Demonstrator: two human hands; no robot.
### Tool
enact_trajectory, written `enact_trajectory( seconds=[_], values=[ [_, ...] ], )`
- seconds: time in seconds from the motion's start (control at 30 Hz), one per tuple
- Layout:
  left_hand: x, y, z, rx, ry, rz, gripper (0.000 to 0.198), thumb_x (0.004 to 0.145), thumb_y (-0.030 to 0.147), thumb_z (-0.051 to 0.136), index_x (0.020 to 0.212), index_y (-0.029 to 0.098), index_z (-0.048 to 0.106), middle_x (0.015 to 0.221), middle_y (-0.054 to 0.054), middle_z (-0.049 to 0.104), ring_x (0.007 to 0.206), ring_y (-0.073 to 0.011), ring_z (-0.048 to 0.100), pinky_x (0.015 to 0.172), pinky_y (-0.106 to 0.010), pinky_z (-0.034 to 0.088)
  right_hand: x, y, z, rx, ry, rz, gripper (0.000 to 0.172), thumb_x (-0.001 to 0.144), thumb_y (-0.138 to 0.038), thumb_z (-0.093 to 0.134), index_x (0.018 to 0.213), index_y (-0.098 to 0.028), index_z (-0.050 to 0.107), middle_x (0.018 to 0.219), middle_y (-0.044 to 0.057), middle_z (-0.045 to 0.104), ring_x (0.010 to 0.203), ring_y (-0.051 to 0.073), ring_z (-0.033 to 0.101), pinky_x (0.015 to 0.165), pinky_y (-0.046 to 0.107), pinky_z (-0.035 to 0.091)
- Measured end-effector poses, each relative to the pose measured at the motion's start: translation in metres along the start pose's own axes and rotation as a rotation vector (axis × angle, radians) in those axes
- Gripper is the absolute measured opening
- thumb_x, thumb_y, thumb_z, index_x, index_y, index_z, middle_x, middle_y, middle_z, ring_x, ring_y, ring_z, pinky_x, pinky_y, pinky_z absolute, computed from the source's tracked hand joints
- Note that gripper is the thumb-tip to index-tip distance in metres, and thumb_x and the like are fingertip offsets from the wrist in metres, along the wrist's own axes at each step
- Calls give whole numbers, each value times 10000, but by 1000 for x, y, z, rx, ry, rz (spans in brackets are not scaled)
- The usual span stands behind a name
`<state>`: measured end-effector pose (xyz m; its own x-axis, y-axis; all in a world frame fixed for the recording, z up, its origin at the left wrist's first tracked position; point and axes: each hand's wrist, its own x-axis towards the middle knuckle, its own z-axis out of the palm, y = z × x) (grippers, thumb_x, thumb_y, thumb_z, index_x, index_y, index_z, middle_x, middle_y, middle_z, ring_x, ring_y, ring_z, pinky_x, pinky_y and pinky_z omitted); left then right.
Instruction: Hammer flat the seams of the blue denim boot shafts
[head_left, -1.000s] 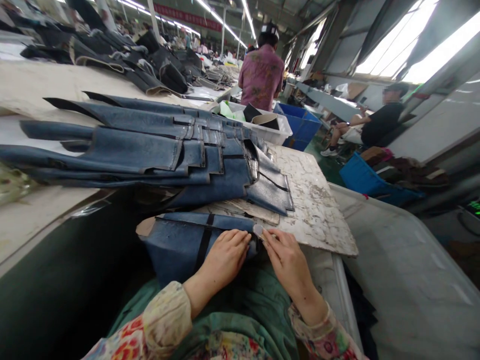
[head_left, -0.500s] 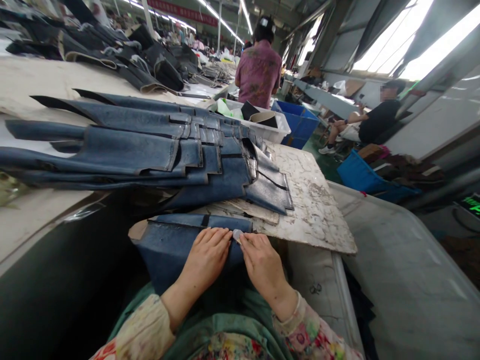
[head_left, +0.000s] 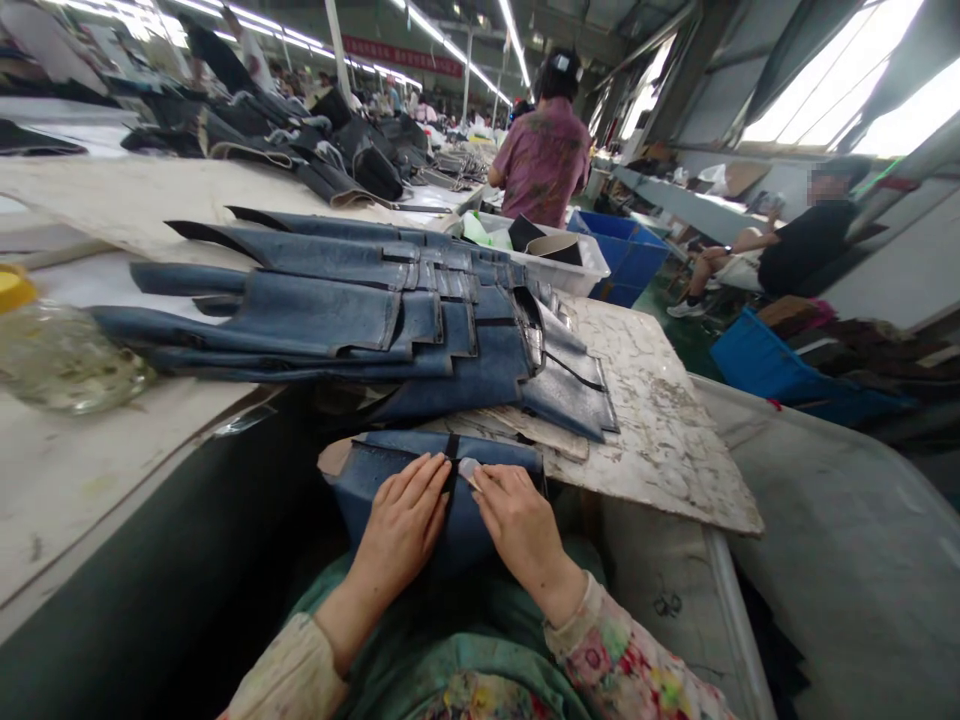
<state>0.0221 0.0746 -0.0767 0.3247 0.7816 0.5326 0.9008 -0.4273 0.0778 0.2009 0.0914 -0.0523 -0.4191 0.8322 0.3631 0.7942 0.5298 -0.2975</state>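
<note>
A dark blue leather piece (head_left: 487,452) with a folded top edge and a black strip lies over my lap, against the board's near edge. My left hand (head_left: 405,510) rests flat on it, fingers stretched out near the black strip. Between the thumb and fingers of my right hand (head_left: 521,525) is a small whitish flat tool (head_left: 469,468), pressed to the folded edge just right of my left fingertips. The tool's lower part is hidden by my fingers. Beyond my hands, overlapping blue leather pieces (head_left: 322,310) lie in a row.
A worn, flaking board (head_left: 652,400) sticks out on the right. At left stands a clear jar (head_left: 71,355) with a yellow lid. Further back are a white bin (head_left: 592,262), a blue bin (head_left: 626,245), dark leather parts (head_left: 360,160) and people.
Both hands have moved left along the folded edge, so my left fingertips now reach the black strip. The view has swung left, bringing the jar into sight.
</note>
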Motion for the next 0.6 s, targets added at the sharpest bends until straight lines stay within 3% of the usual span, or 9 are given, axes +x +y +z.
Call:
enact_trajectory(
  seconds=[0.3, 0.6],
  values=[
    [-16, 2, -3, -8, -2, -52, 383, 931, 236, 384, 1285, 172, 516, 1330, -79, 544, 1203, -204, 500, 982, -341, 328, -2, 17, -5, 246, -53, 13, 264, 913, -227, 471, 1129, -187, 618, 1032, 66, 621, 972, 190, 545, 900, 343, 463],
    [-1, 4, -7, -44, -58, -181, 317, 927, 278, 406, 1176, 183, 578, 1144, -94, 633, 1052, -212, 554, 894, -361, 377, 21, 23, -15, 329, -254, -66, 297, 936, -259, 431, 1162, -183, 607, 1041, 67, 618, 980, 172, 567, 920, 336, 459]
  ],
)
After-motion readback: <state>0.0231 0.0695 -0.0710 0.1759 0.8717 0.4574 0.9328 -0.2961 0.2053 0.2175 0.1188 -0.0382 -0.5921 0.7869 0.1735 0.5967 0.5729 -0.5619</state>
